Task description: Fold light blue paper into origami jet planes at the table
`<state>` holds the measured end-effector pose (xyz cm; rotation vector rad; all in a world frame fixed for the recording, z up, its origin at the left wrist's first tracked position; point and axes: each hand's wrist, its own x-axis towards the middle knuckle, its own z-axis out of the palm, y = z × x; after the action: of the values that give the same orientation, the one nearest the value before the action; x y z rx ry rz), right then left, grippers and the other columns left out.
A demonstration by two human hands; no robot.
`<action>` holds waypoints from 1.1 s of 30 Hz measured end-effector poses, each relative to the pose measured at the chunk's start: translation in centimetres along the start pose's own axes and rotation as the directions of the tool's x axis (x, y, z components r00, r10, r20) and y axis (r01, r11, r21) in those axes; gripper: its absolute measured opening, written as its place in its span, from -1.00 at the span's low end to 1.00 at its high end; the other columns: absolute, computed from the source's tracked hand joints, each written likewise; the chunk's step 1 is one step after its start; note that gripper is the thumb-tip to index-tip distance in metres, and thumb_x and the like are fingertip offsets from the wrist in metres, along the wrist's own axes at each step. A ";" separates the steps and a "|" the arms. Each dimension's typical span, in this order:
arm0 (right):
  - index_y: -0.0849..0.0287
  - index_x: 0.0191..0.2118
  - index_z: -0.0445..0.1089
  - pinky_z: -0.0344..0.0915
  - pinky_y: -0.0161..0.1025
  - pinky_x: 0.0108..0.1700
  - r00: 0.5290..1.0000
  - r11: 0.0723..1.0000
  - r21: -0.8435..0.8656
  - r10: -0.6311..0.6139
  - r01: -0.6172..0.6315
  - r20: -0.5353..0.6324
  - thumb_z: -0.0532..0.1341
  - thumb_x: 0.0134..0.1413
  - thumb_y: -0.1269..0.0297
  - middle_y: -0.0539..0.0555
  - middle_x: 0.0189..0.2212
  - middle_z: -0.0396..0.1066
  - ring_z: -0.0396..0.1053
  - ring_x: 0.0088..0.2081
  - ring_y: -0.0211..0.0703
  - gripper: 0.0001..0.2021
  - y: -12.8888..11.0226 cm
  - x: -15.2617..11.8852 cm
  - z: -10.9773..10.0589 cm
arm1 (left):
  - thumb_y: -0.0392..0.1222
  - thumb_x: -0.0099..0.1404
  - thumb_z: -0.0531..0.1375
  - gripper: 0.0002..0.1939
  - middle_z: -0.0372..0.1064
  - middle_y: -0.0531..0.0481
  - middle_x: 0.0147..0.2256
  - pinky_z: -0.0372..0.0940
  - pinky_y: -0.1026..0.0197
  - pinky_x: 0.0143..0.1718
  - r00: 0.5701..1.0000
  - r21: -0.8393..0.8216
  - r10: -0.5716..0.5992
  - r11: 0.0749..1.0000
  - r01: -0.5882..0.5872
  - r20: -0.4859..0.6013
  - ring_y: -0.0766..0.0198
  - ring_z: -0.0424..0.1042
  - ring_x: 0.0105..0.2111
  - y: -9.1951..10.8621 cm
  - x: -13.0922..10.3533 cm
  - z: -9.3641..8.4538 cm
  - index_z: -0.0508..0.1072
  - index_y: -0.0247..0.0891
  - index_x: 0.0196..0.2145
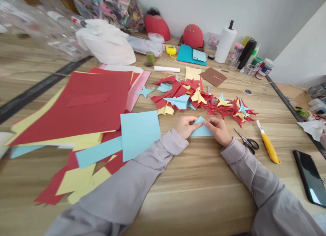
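Both my hands meet on a small piece of light blue paper [203,130] lying on the wooden table, its top folded to a point. My left hand [186,126] pinches its left side, thumb on top. On the right side, my right hand [218,129] grips it the same way. Just beyond lies a heap of folded paper pieces [175,92] in red, blue and yellow, with folded paper stars [239,109] at its right. A blue paper square [140,132] rests left of my left hand.
Large red sheets [102,103] and yellow offcuts [76,178] cover the left side. Scissors [248,141], a yellow utility knife [270,148] and a phone [310,176] lie to the right. Along the back stand a white roll [225,44], a yellow tape measure [170,50] and red domes [193,35].
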<state>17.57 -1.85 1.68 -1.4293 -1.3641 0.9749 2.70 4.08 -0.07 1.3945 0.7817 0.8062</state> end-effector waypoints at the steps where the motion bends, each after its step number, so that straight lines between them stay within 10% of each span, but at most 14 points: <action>1: 0.19 -0.59 0.23 -0.06 -0.33 -0.55 1.000 1.000 0.004 0.004 -0.004 -0.001 0.21 -0.16 -0.20 -0.08 -0.64 0.09 -0.01 -0.57 -0.36 -0.52 0.0 0.0 0.0 | 0.00 -0.12 0.34 -0.68 0.35 0.06 -0.60 0.16 0.29 -0.51 1.000 -0.017 -0.013 1.000 0.013 0.003 0.36 0.26 -0.56 0.0 0.0 0.0 0.50 -0.34 -0.52; 10: 0.19 -0.61 0.20 -0.06 -0.32 -0.54 0.999 0.999 -0.025 -0.040 0.039 -0.008 0.19 -0.11 -0.17 -0.09 -0.64 0.06 -0.02 -0.57 -0.36 -0.53 0.2 0.1 0.0 | -0.06 -0.12 0.31 -0.73 0.36 0.07 -0.61 0.15 0.29 -0.52 0.992 -0.143 -0.127 0.982 0.124 -0.012 0.35 0.27 -0.56 0.1 -0.1 -0.1 0.51 -0.33 -0.52; 21: 0.18 -0.62 0.20 -0.04 -0.33 -0.55 0.998 0.997 -0.063 -0.056 0.055 -0.018 0.21 -0.13 -0.17 -0.08 -0.65 0.09 0.00 -0.57 -0.35 -0.53 0.3 0.2 0.0 | -0.01 0.00 0.23 -0.71 0.30 0.06 -0.63 0.09 0.30 -0.54 1.000 0.074 0.020 0.997 -0.018 -0.019 0.36 0.22 -0.57 0.2 -0.1 -0.1 0.48 -0.35 -0.56; 33: 0.19 -0.59 0.24 -0.01 -0.34 -0.54 0.999 1.000 0.013 -0.015 0.015 -0.035 0.23 -0.19 -0.19 -0.08 -0.65 0.13 0.03 -0.56 -0.35 -0.53 0.2 0.2 0.1 | -0.10 -0.14 0.37 -0.65 0.35 0.06 -0.60 0.19 0.30 -0.52 0.997 -0.067 0.073 0.995 -0.073 -0.005 0.38 0.28 -0.58 -0.6 0.2 0.0 0.46 -0.35 -0.40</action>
<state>17.59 -1.61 1.49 -1.4181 -1.3395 0.9434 2.81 4.23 -0.63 1.3689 0.7030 0.8837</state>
